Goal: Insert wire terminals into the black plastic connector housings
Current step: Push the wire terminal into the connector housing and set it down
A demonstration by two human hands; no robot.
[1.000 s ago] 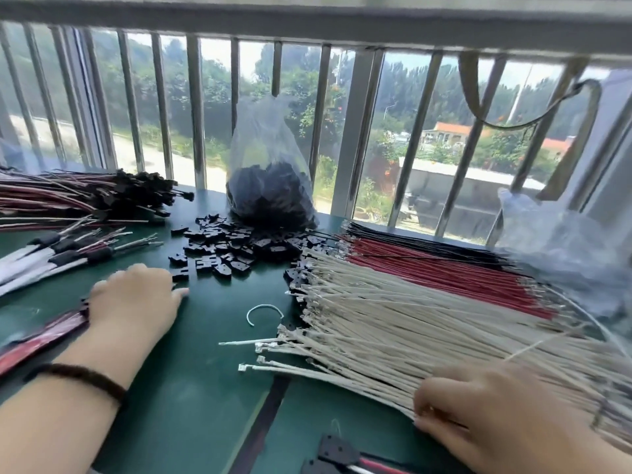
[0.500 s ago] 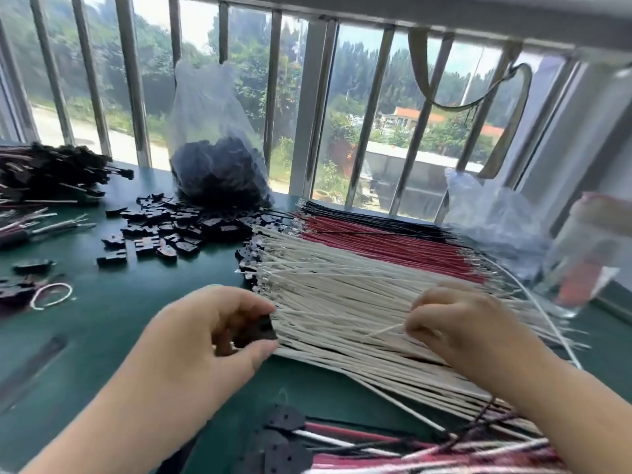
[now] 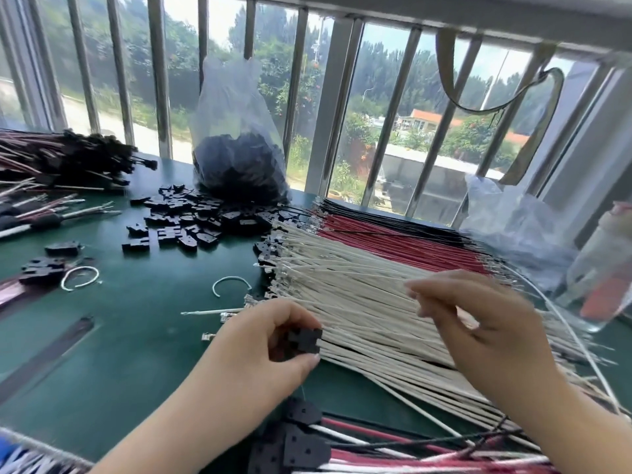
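Observation:
My left hand (image 3: 260, 350) pinches a black connector housing (image 3: 305, 340) between thumb and fingers, just at the near left edge of the white wires (image 3: 342, 285). These lie in a flat spread with their terminals pointing left. Red wires (image 3: 393, 241) and black wires (image 3: 386, 218) lie behind them. My right hand (image 3: 485, 333) hovers over the white wires with curled, blurred fingertips. Whether they pinch a wire is unclear. Loose black housings (image 3: 191, 217) are scattered on the green table (image 3: 113, 336) at the back left.
A clear bag of black housings (image 3: 239, 165) stands by the window bars. Finished harnesses lie at the far left (image 3: 65, 159) and at the near edge (image 3: 342, 446). A crumpled plastic bag (image 3: 513, 227) and a clear bottle (image 3: 605, 268) are at the right. Two bent wire scraps (image 3: 231, 285) lie mid-table.
My left hand came from the table's left side to the wires and now holds a housing. My right hand rose from the near wire ends to the middle of the spread.

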